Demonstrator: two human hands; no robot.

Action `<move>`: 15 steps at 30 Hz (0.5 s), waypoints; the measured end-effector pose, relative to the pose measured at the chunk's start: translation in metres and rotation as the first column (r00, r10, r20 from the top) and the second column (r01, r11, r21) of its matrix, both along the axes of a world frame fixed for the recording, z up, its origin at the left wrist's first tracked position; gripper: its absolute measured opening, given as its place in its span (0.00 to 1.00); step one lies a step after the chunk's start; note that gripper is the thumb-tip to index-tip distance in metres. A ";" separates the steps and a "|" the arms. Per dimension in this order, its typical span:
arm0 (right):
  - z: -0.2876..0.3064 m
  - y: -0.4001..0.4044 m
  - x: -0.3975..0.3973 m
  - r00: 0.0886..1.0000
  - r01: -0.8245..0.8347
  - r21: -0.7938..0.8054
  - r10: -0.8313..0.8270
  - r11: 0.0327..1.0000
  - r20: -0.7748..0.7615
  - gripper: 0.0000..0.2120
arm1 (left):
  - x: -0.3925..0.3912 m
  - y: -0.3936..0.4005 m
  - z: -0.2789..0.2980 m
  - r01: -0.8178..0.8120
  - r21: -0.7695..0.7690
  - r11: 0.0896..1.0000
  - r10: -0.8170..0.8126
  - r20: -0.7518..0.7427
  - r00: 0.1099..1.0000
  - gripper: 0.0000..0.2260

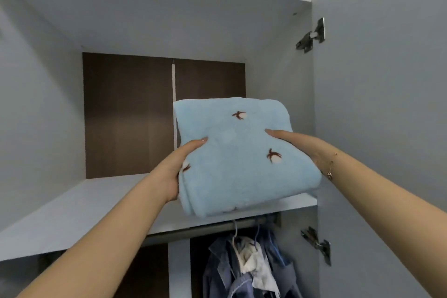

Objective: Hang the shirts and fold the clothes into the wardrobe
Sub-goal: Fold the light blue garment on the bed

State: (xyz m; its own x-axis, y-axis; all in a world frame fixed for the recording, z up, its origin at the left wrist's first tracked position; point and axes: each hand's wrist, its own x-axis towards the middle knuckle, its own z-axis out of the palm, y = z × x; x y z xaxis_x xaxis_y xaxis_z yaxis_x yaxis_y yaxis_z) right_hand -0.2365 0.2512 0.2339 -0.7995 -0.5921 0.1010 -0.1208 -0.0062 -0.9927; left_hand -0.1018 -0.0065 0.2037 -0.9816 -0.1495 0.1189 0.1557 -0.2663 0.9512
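Observation:
A folded light-blue fleece garment [238, 157] with small brown and white motifs is held up in front of the wardrobe's upper shelf [79, 203], over the shelf's right part near its front edge. My left hand [176, 169] grips its left edge, thumb on top. My right hand [300, 146] grips its right edge, thumb on top, a thin bracelet at the wrist. Below the shelf, shirts [251, 264] in blue and white hang on hangers from a metal rail [212, 228].
The shelf compartment has grey side walls and a dark brown back panel [128, 113]. The open wardrobe door [387, 104] stands on the right with two metal hinges [312, 35]. A white vertical divider [179, 271] splits the lower section.

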 end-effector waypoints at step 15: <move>-0.036 -0.036 -0.173 0.699 0.642 0.553 -0.109 0.531 -0.707 0.17 | -0.175 0.013 -0.042 -0.115 -0.091 0.989 0.139 0.327 0.935 0.16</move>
